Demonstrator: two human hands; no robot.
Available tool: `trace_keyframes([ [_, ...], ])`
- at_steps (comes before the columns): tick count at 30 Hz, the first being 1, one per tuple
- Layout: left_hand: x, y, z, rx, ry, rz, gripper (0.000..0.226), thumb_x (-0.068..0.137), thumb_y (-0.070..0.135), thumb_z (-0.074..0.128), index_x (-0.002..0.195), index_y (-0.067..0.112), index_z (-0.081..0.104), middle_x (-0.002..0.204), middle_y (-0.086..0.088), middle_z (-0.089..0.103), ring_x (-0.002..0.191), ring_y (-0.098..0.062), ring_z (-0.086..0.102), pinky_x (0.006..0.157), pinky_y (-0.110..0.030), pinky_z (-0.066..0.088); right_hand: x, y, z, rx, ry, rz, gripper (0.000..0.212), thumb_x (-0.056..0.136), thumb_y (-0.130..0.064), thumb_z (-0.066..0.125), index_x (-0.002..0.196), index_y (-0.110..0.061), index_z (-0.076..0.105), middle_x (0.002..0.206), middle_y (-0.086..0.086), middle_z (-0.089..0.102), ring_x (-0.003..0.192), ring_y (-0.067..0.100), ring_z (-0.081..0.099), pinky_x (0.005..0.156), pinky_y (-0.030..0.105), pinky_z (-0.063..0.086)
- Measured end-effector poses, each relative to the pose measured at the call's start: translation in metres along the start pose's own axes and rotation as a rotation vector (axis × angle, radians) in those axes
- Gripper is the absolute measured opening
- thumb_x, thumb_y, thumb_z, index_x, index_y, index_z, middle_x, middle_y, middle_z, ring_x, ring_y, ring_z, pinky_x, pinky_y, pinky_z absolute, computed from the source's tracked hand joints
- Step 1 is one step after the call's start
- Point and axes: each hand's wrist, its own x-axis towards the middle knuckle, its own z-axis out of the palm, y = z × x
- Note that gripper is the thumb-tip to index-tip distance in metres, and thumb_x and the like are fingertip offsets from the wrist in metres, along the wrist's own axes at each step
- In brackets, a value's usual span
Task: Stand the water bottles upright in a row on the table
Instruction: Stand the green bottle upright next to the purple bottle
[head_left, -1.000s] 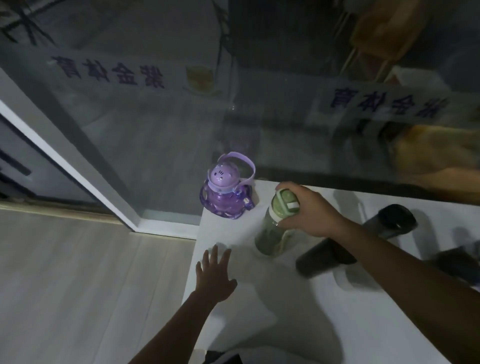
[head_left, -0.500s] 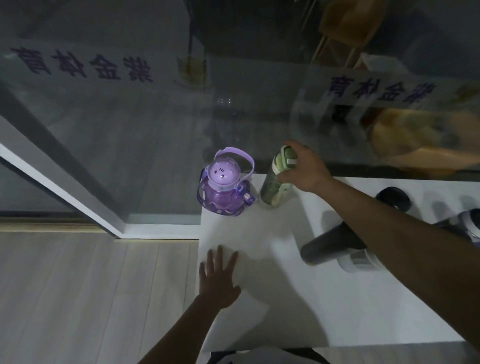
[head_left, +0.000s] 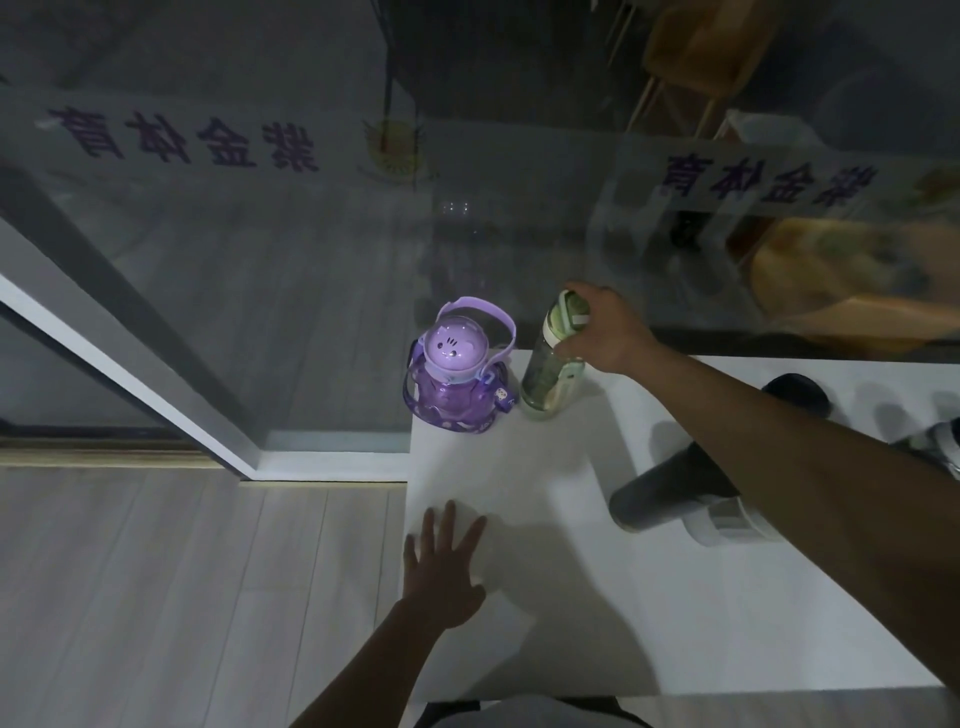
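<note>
A purple bottle (head_left: 454, 382) with a loop handle stands upright at the far left corner of the white table (head_left: 571, 597). Right beside it a green bottle (head_left: 548, 371) stands upright, and my right hand (head_left: 602, 330) grips its cap. A dark bottle (head_left: 670, 493) lies on its side under my right forearm, with a pale bottle (head_left: 732, 522) lying against it. Another dark bottle (head_left: 797, 392) stands farther right. My left hand (head_left: 441, 566) rests flat on the table near its left edge, fingers spread.
A glass wall (head_left: 363, 234) with printed lettering rises directly behind the table's far edge. Light wood floor (head_left: 182, 597) lies to the left of the table. Part of another bottle (head_left: 940, 447) shows at the right frame edge.
My right hand has carried the green bottle from the middle of the table to the far edge and set it upright next to the purple bottle. My left hand stays flat.
</note>
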Motion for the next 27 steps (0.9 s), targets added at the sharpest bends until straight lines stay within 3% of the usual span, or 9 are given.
trace_keyframes([
  [5, 0.0, 0.002, 0.001, 0.006, 0.018, 0.002, 0.088, 0.088, 0.056, 0.05, 0.151, 0.042, -0.009, 0.153, -0.002, -0.036, 0.146, -0.036, -0.023, 0.12, -0.057, -0.001, -0.002, 0.002, 0.0, -0.027, -0.006, -0.01, 0.089, 0.066, -0.018, 0.085, 0.142, -0.024, 0.04, 0.136, 0.009, 0.05, 0.117, 0.029, 0.054, 0.088, 0.031, 0.045],
  [15, 0.001, 0.005, 0.0, -0.001, 0.026, -0.005, 0.088, 0.088, 0.054, 0.052, 0.152, 0.039, -0.006, 0.16, -0.008, -0.025, 0.147, -0.038, -0.021, 0.118, -0.06, 0.0, -0.01, 0.003, -0.002, 0.0, -0.038, 0.002, 0.087, 0.07, -0.017, 0.082, 0.143, -0.027, 0.034, 0.138, 0.011, 0.043, 0.119, 0.032, 0.051, 0.088, 0.032, 0.044],
  [20, 0.006, 0.01, -0.01, -0.056, -0.035, -0.054, 0.083, 0.088, 0.05, 0.053, 0.153, 0.038, 0.003, 0.162, -0.006, -0.02, 0.148, -0.036, -0.016, 0.119, -0.055, 0.004, -0.024, 0.004, -0.023, 0.074, -0.039, 0.016, 0.098, 0.07, -0.034, 0.082, 0.149, -0.031, 0.025, 0.149, 0.008, 0.037, 0.129, 0.03, 0.046, 0.103, 0.042, 0.043],
  [23, 0.013, 0.02, -0.018, -0.113, -0.02, -0.081, 0.082, 0.087, 0.049, 0.055, 0.153, 0.037, 0.009, 0.163, -0.006, -0.011, 0.15, -0.033, -0.008, 0.119, -0.054, 0.006, -0.049, 0.014, -0.049, 0.088, -0.002, 0.004, 0.084, 0.072, -0.048, 0.077, 0.144, -0.029, 0.038, 0.148, 0.002, 0.043, 0.132, 0.024, 0.045, 0.104, 0.038, 0.04],
  [27, 0.021, 0.04, -0.023, -0.162, 0.034, -0.091, 0.081, 0.087, 0.047, 0.056, 0.153, 0.038, 0.01, 0.164, -0.004, -0.008, 0.15, -0.032, -0.005, 0.119, -0.053, 0.006, -0.106, 0.042, -0.076, 0.04, 0.015, 0.029, 0.06, 0.081, -0.046, 0.071, 0.135, -0.029, 0.049, 0.142, -0.004, 0.047, 0.127, 0.016, 0.047, 0.094, 0.025, 0.035],
])
